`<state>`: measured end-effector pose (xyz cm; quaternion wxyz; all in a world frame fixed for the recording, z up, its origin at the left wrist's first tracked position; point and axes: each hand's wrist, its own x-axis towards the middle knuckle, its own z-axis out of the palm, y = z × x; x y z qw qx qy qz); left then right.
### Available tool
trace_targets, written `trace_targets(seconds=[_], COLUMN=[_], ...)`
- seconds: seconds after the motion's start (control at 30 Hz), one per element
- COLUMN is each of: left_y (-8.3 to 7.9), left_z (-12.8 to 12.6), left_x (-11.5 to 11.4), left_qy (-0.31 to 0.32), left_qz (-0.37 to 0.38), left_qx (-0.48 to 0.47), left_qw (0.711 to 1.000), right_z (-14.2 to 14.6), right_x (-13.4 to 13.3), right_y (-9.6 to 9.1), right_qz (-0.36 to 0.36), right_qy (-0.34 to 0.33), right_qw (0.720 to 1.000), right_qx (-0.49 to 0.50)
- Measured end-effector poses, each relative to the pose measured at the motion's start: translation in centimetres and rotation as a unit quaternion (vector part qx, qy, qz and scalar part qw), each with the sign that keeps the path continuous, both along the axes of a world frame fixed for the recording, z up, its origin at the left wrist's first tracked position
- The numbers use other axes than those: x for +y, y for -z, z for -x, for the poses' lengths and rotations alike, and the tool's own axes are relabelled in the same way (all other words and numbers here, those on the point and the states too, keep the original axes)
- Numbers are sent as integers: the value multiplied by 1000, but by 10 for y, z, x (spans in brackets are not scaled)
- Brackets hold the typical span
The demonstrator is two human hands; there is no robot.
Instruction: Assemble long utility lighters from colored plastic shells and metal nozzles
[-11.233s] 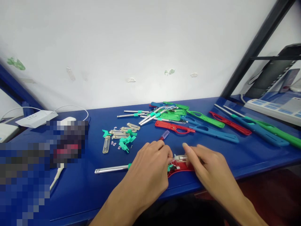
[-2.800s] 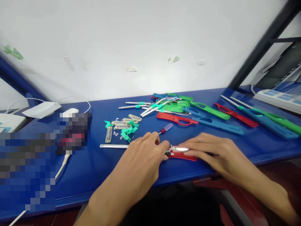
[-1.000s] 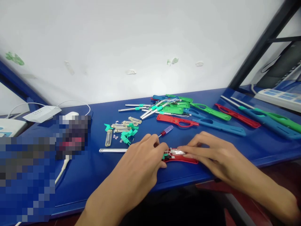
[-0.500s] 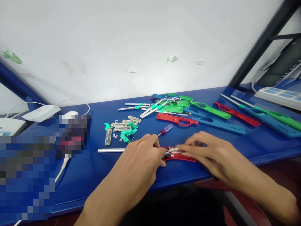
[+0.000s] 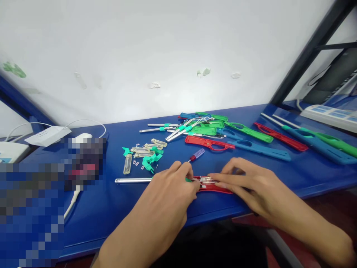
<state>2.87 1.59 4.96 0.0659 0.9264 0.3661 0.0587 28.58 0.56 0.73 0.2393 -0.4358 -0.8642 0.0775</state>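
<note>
A half casing of a red utility lighter (image 5: 223, 188) lies open side up near the table's front edge. A clear fuel tank (image 5: 208, 179) sits in it, and a metal tube (image 5: 133, 180) points left from under my left hand. My left hand (image 5: 174, 195) bends over the casing's left part, its fingertips closed around parts inside it; the exact part is hidden. My right hand (image 5: 248, 180) pinches the right end, fingers on the tank and thumb along the casing. A small screwdriver (image 5: 198, 154) with a purple and red handle lies just behind.
Clear fuel tanks (image 5: 127, 163) and green plastic pieces (image 5: 149, 162) lie to the left. Behind are loose metal tubes, a red casing half (image 5: 199, 142) and green and blue casings. Assembled lighters (image 5: 320, 143) lie right. A white power strip (image 5: 331, 117) stands at the far right.
My left fingertips have shifted slightly right and now cover more of the casing's inner parts. The right hand stays nearly in place.
</note>
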Motion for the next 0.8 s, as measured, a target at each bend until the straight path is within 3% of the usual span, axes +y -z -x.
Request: trace_targets(seconds=[0.23,0.33,0.57,0.8], left_y=[1,2,4,4], left_z=[-6,-6,0,3], left_x=[-3,-4,1,6], left_qy=[25,31,1,-19], left_qz=[-35,-54,-18,34], left_qx=[12,11,-24,-61], left_qw=[999,998,1000,997], right_z=[15,17,19,15], right_x=[-16,-24,-37,-38], right_y=[-7,-2,7,14], right_qz=[-176,-212,-111,-80], right_qy=[-5,12,46,52], right_qw=[970,957,977,983], right_qx=[-165,-195,-175,-160])
